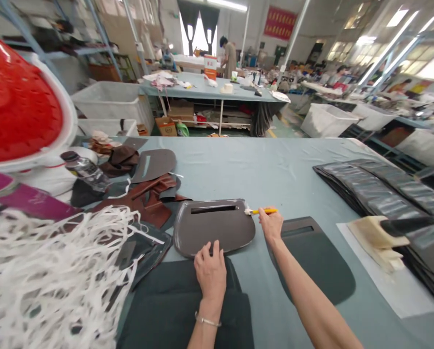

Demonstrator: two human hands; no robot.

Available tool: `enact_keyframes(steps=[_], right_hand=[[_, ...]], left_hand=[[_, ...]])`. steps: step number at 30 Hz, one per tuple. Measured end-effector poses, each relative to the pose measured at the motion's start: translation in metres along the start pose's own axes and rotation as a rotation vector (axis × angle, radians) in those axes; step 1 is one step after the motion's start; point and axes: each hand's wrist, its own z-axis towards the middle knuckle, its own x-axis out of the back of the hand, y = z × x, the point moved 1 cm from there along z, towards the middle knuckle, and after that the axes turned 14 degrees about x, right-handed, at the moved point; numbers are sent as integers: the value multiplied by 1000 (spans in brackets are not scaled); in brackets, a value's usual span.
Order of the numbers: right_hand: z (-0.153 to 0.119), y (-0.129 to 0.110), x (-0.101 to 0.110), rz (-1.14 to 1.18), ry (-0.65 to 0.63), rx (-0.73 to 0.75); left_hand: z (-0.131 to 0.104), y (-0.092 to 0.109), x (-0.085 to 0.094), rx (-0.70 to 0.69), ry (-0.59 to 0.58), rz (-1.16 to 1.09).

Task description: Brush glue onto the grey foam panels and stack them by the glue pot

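Note:
A dark grey rounded panel (217,225) with a long slot near its far edge lies in front of me. Whitish smears, like glue, run along its rim. My left hand (210,269) rests on its near edge, fingers spread and flat. In my right hand (271,224) is a yellow-handled brush (264,211), its whitish tip touching the panel's upper right edge. A similar dark green panel with a slot (318,261) lies beneath and beside my right forearm. Folded dark fabric pieces (188,305) lie under my left wrist.
White strips (50,281) pile up at the left, near brown leather scraps (147,201), a bottle (84,169) and a red fan-like object (17,102). Stacked dark panels (377,189) lie right, beside a glue-crusted cream container (379,237) on a white sheet. A person (229,55) stands beyond another table.

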Motion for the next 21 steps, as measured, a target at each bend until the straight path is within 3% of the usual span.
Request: enact_keyframes(steps=[4,7,9,10,13,15,18,21], right_hand=[[-53,5,44,-136,7,62],[-85,-17,60,-119,84,122],[-105,-47,49,25,67,195],[-116,-65,37,128,-1,249],[-152,-113,-10,430,-275,436],[-167,-124,-32,520,-361,494],[-165,-93,-25,449,-340,434],[-136,-31,25,257,-213,336]], left_hand=[[-1,2,4,40,-44,-47],[10,-5,13,75,-162,-178],[27,-18,21,127,-287,-356],[37,-26,25,171,-327,-456],[67,-55,33,283,-326,-643],[80,-72,33,257,-323,-590],[85,-85,27,124,-336,-409],[78,-81,26,38,-303,-235]])
